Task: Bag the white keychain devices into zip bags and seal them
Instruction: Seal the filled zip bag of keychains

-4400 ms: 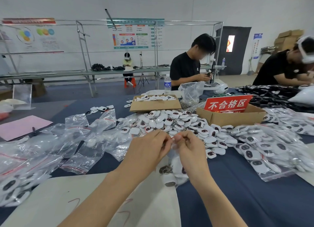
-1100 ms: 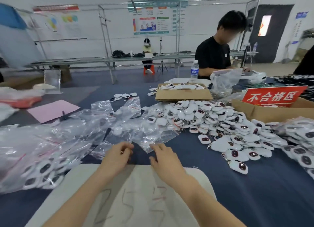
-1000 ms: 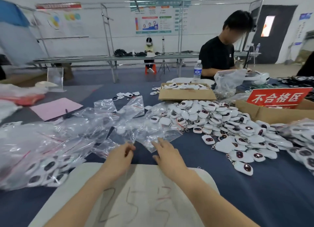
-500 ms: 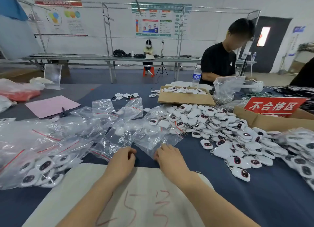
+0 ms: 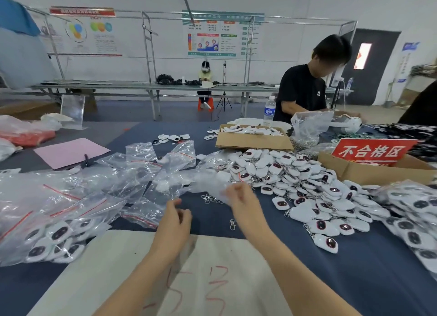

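Right hand point(image 5: 240, 198) pinches a blurred zip bag point(image 5: 207, 185). Left hand point(image 5: 176, 217), loosely curled, holds nothing; keychains point(image 5: 283, 174) lie at 2 o'clock.

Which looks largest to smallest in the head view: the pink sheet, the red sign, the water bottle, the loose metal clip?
1. Pink sheet and red sign: much alike, not ranked.
2. Water bottle, though it stands farther away.
3. Loose metal clip.
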Tool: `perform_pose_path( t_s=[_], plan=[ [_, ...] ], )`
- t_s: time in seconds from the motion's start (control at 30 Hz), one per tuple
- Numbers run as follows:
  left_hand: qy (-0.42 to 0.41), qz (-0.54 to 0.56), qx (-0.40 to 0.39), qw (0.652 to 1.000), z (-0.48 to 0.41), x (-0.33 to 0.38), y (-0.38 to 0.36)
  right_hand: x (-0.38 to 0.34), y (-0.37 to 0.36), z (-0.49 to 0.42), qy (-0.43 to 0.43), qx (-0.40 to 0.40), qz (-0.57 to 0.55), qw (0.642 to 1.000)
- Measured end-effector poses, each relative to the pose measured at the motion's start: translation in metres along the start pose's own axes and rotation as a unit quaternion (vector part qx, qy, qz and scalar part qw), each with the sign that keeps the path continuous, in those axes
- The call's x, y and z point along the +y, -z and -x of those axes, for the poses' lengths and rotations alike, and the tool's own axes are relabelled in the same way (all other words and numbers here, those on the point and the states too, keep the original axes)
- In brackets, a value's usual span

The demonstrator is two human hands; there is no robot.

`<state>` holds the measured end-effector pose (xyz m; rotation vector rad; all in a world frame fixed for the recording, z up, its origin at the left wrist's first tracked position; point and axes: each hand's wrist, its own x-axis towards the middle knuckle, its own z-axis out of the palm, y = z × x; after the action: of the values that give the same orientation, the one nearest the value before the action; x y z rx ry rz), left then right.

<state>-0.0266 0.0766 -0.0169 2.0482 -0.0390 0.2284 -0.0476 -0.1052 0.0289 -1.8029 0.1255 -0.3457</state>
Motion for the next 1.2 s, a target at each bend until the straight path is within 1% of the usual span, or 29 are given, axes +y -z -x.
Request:
perform_pose_path(
  t_s=[0.03, 0.1, 0.13, 0.17, 0.2, 0.27, 0.3, 0.33, 0.37, 0.43, 0.5, 0.53, 0.57, 0.6, 0.63, 0.67, 0.7, 0.77, 0.8, 0.87, 0.93, 1.0, 1.07, 1.1, 1.13, 1.2],
  plan=[
    [0.023, 0.061, 0.002, 0.998, 0.000, 0.007, -0.004, -0.010, 0.008, -0.003, -0.019, 0.014, -0.099, 0.995],
    [0.092, 0.188, -0.030, 0.977, 0.000, 0.025, -0.016, -0.026, 0.028, -0.006, -0.044, 0.007, -0.278, 0.960],
    [0.130, 0.260, -0.055, 0.955, 0.001, 0.035, -0.022, -0.031, 0.039, -0.007, -0.048, 0.000, -0.345, 0.937],
    [0.161, 0.335, -0.082, 0.925, 0.002, 0.044, -0.027, -0.035, 0.051, -0.007, -0.053, -0.003, -0.395, 0.917],
    [0.183, 0.402, -0.114, 0.890, 0.003, 0.054, -0.032, -0.035, 0.062, -0.006, -0.059, 0.002, -0.432, 0.900],
    [0.210, 0.484, -0.190, 0.828, 0.006, 0.070, -0.041, -0.031, 0.083, -0.002, -0.074, 0.024, -0.475, 0.876],
    [0.217, 0.504, -0.223, 0.806, 0.009, 0.077, -0.046, -0.027, 0.091, 0.000, -0.083, 0.040, -0.482, 0.871],
    [0.222, 0.511, -0.242, 0.794, 0.013, 0.083, -0.052, -0.022, 0.100, 0.003, -0.095, 0.057, -0.481, 0.870],
    [0.227, 0.507, -0.247, 0.794, 0.017, 0.088, -0.060, -0.016, 0.109, 0.007, -0.108, 0.074, -0.474, 0.871],
    [0.223, 0.488, -0.244, 0.808, 0.025, 0.094, -0.074, -0.004, 0.126, 0.013, -0.129, 0.105, -0.453, 0.876],
    [0.196, 0.471, -0.241, 0.825, 0.031, 0.095, -0.082, 0.006, 0.140, 0.021, -0.134, 0.149, -0.402, 0.894],
    [0.182, 0.462, -0.235, 0.836, 0.034, 0.096, -0.084, 0.012, 0.146, 0.026, -0.128, 0.184, -0.344, 0.912],
    [0.168, 0.447, -0.226, 0.849, 0.037, 0.096, -0.085, 0.017, 0.149, 0.031, -0.116, 0.226, -0.255, 0.933],
    [0.152, 0.424, -0.215, 0.867, 0.039, 0.097, -0.086, 0.020, 0.151, 0.036, -0.087, 0.259, -0.149, 0.950],
    [0.131, 0.392, -0.209, 0.886, 0.041, 0.098, -0.086, 0.021, 0.150, 0.042, -0.036, 0.267, -0.058, 0.961],
    [0.106, 0.358, -0.210, 0.904, 0.043, 0.100, -0.087, 0.019, 0.147, 0.047, 0.027, 0.242, 0.006, 0.970],
    [0.078, 0.328, -0.220, 0.915, 0.046, 0.102, -0.086, 0.016, 0.143, 0.052, 0.082, 0.192, 0.056, 0.976],
    [0.034, 0.295, -0.245, 0.923, 0.052, 0.107, -0.085, 0.011, 0.134, 0.056, 0.158, 0.078, 0.148, 0.973],
    [0.020, 0.286, -0.253, 0.924, 0.055, 0.110, -0.084, 0.007, 0.129, 0.057, 0.176, 0.029, 0.183, 0.967],
    [0.009, 0.289, -0.262, 0.921, 0.060, 0.116, -0.082, -0.002, 0.121, 0.061, 0.181, -0.049, 0.202, 0.961],
    [0.026, 0.338, -0.275, 0.899, 0.066, 0.122, -0.080, -0.012, 0.116, 0.067, 0.186, -0.102, 0.190, 0.958],
    [0.054, 0.394, -0.271, 0.877, 0.069, 0.125, -0.077, -0.021, 0.117, 0.072, 0.201, -0.110, 0.183, 0.956],
    [0.066, 0.422, -0.241, 0.872, 0.069, 0.126, -0.075, -0.024, 0.120, 0.073, 0.208, -0.089, 0.226, 0.948],
    [0.055, 0.418, -0.225, 0.879, 0.069, 0.126, -0.075, -0.024, 0.122, 0.073, 0.204, -0.073, 0.255, 0.942],
    [0.036, 0.398, -0.208, 0.893, 0.069, 0.126, -0.077, -0.024, 0.124, 0.074, 0.186, -0.053, 0.280, 0.940],
    [-0.021, 0.314, -0.167, 0.934, 0.069, 0.124, -0.081, -0.025, 0.130, 0.074, 0.146, -0.001, 0.324, 0.935]
  ],
)
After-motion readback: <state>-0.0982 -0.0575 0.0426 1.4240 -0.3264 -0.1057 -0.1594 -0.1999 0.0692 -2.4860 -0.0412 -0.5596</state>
